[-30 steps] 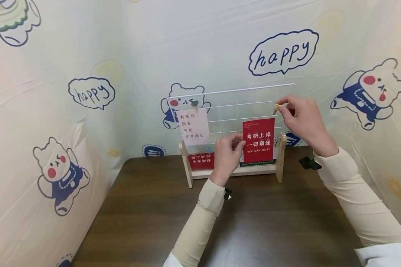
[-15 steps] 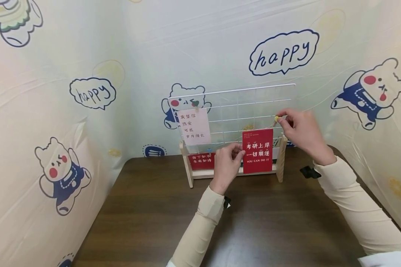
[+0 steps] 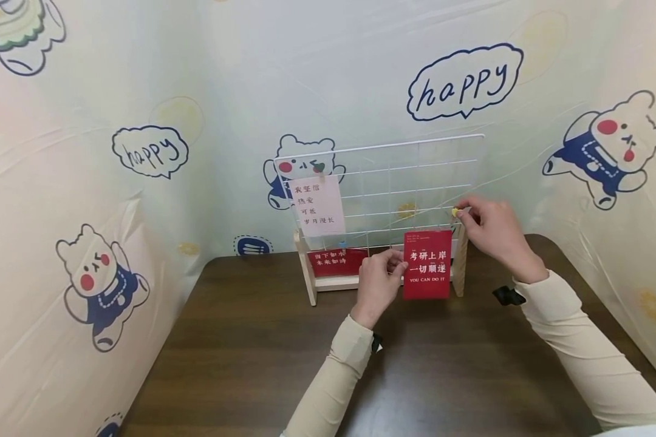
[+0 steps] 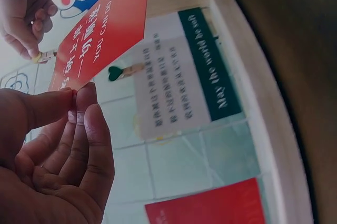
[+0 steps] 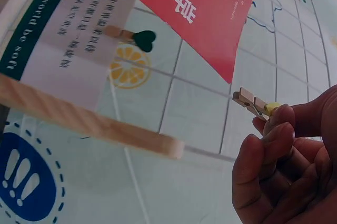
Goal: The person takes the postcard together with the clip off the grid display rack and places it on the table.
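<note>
Pinching the red YOU CAN DO IT card [image 3: 427,267] by its left edge, the left hand [image 3: 381,285] has it extending rightward from the grip, long axis upright, below right of the head view's centre, while the right hand [image 3: 494,237] pinches a yellow-topped wooden clothespin [image 5: 253,102] just beside the card's upper-right corner

"YOU CAN DO IT" on red card [image 3: 427,290], tiny heading [image 3: 418,237] unclear

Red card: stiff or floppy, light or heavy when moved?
Probably fairly stiff: the red card shows no sag though the left hand pinches only one side edge. Likely light, since it looks thin and a pinch carries it. It might swivel if pushed, as its opposite edge is free.
</note>
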`<state>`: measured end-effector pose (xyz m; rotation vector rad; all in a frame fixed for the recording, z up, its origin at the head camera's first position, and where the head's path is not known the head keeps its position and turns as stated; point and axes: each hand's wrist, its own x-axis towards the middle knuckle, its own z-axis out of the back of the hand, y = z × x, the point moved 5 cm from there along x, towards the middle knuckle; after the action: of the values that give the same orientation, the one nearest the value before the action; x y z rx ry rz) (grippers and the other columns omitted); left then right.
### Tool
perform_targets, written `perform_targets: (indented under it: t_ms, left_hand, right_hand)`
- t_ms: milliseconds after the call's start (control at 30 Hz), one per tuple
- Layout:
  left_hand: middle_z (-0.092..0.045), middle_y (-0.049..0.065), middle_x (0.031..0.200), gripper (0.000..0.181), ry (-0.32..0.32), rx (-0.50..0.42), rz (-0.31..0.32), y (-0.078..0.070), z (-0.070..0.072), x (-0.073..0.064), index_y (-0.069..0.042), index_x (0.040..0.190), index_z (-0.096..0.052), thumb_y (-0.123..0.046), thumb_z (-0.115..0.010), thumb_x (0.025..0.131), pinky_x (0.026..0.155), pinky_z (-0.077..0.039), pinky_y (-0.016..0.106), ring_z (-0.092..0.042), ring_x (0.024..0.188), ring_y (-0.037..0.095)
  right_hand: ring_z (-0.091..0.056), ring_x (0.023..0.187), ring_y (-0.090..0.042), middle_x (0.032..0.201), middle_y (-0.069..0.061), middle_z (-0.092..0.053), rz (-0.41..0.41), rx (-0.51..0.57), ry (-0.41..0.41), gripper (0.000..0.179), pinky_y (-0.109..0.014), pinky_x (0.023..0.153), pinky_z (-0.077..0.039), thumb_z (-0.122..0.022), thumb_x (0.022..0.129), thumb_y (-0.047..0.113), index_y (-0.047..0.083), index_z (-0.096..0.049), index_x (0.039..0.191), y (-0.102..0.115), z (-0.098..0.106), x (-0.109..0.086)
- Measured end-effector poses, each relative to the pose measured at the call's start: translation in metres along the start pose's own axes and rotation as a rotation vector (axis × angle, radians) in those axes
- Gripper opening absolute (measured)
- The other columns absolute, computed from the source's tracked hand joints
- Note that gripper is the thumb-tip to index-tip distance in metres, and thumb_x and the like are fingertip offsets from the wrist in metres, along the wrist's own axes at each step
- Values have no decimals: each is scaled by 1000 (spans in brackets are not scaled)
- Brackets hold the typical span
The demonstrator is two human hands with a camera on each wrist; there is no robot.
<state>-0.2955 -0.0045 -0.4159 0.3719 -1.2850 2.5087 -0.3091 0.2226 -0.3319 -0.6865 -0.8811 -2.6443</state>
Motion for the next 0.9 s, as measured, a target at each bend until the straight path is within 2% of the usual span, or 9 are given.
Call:
perform_targets:
  t_ms: [200, 333, 600, 767, 900]
  left_hand:
    - [-81, 7, 96, 16, 32, 8, 15, 3, -15, -6, -7, 108, -79, -16, -76, 96, 67, -53, 14, -69, 76, 7]
    - [-81, 7, 96, 16, 43, 21, 25, 4, -22, -8, -7, 108, -79, -16, -76, 96, 69, -52, 14, -69, 76, 6]
    - [-79, 5, 89, 15, 89, 20, 70, 15, -39, -14, -8, 107, -80, -17, -76, 96, 64, -47, 15, -58, 69, 2]
    - [-79, 5, 89, 14, 101, 23, 75, 23, -47, -16, -8, 107, -80, -16, -76, 96, 65, -49, 15, -60, 69, 1]
    - [-79, 4, 87, 10, 100, 29, 83, 28, -52, -17, -9, 102, -80, -15, -77, 95, 66, -49, 15, -61, 68, -1]
  right_hand:
    - [-45, 56, -19, 68, -9, -63, -32, -3, 13, 19, -29, 48, -34, -61, 101, 8, 1, -73, 115, -15, 3, -7]
    - [-45, 57, -17, 69, -10, -62, -38, -26, 3, 20, -29, 50, -34, -60, 102, 9, 1, -73, 115, -27, 7, -12]
    - [-40, 52, -8, 62, -6, -58, -41, -62, -48, 18, -29, 51, -32, -61, 100, 10, -1, -74, 108, -48, 13, -22]
    - [-38, 49, -7, 58, -4, -55, -32, -83, -63, 16, -30, 51, -31, -61, 98, 7, -1, -74, 101, -62, 14, -27]
    - [-38, 48, -6, 60, -4, -60, -39, -100, -39, 16, -29, 50, -31, -61, 98, 7, -2, -74, 98, -79, 10, -32]
